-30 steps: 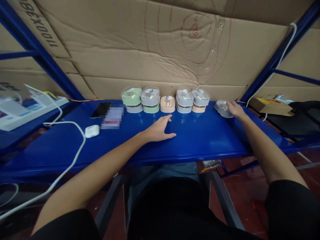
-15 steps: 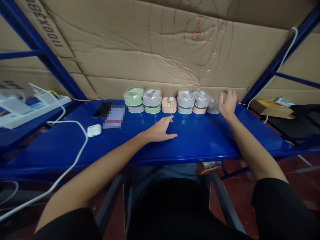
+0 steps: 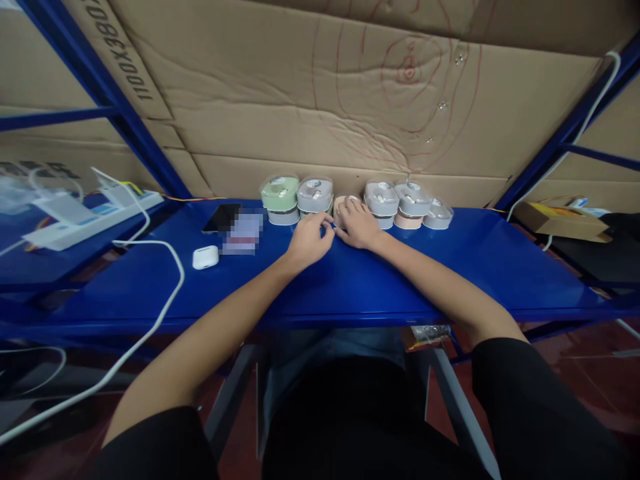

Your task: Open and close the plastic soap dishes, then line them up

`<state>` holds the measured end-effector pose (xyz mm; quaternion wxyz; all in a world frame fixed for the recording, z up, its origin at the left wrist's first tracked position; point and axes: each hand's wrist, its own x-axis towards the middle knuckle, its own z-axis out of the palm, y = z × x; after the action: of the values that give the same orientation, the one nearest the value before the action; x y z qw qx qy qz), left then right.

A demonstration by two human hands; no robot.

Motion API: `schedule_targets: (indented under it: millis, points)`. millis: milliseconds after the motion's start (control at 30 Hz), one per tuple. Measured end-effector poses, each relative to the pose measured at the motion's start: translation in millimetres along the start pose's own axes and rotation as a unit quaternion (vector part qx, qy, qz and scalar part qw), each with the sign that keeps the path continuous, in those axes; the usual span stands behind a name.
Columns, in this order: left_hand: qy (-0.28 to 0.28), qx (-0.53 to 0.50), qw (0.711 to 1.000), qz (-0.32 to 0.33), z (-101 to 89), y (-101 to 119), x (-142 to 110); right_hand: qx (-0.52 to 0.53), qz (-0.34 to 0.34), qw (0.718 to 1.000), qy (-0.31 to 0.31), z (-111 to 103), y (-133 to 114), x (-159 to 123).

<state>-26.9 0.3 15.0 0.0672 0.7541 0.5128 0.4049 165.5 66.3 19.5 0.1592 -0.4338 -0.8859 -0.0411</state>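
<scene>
My right hand (image 3: 359,223) lies over the peach lunch box (image 3: 339,202), its fingers across the lid and its thumb at the front. Much of that box is hidden beneath it. Close by on the left, my left hand (image 3: 309,239) is curved with a gap between thumb and forefinger; nothing shows in it. To the left stand a green-lidded box (image 3: 280,193) on a grey one and a grey box (image 3: 315,195) on a green one. On the right are a grey stack (image 3: 381,197), a grey box (image 3: 413,198) on a peach one, and a single grey box (image 3: 439,213).
A cardboard wall (image 3: 260,100) rises behind the blue table (image 3: 425,267). At left lie a white earphone case (image 3: 205,257), a dark phone (image 3: 223,217), a blurred-out card (image 3: 243,232), a white cable (image 3: 173,287) and a power strip (image 3: 95,223). A small carton (image 3: 565,221) sits far right.
My right hand has moved left from the single grey box at the row's right end to the peach box. My left hand has shifted slightly up, and its fingers have curled more.
</scene>
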Motion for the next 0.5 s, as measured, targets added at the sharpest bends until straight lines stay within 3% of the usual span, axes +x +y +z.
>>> schedule_targets:
  millis: [133,200,267,367,433,500]
  points:
    - [0.031,-0.027,0.999,-0.023,-6.4,-6,6,0.003,-0.027,0.998,0.058,-17,-15,-43]
    - [0.046,-0.043,0.998,-0.009,-9.3,-7,8,0.011,0.005,0.995,0.094,-28,-23,-61]
    - [0.046,-0.072,0.996,0.016,-11.9,-7,8,0.028,0.063,0.993,0.093,-37,-26,-73]
    - [-0.037,-0.152,0.986,0.056,-13.8,-9,7,0.071,0.102,0.992,-0.020,-47,-22,-79]
    - [-0.129,-0.200,0.969,0.068,-13.3,-10,4,0.120,0.038,0.988,-0.086,-54,-15,-81]
    - [-0.208,-0.229,0.949,0.067,-11.9,-10,0,0.189,-0.053,0.975,-0.100,-61,-4,-82]
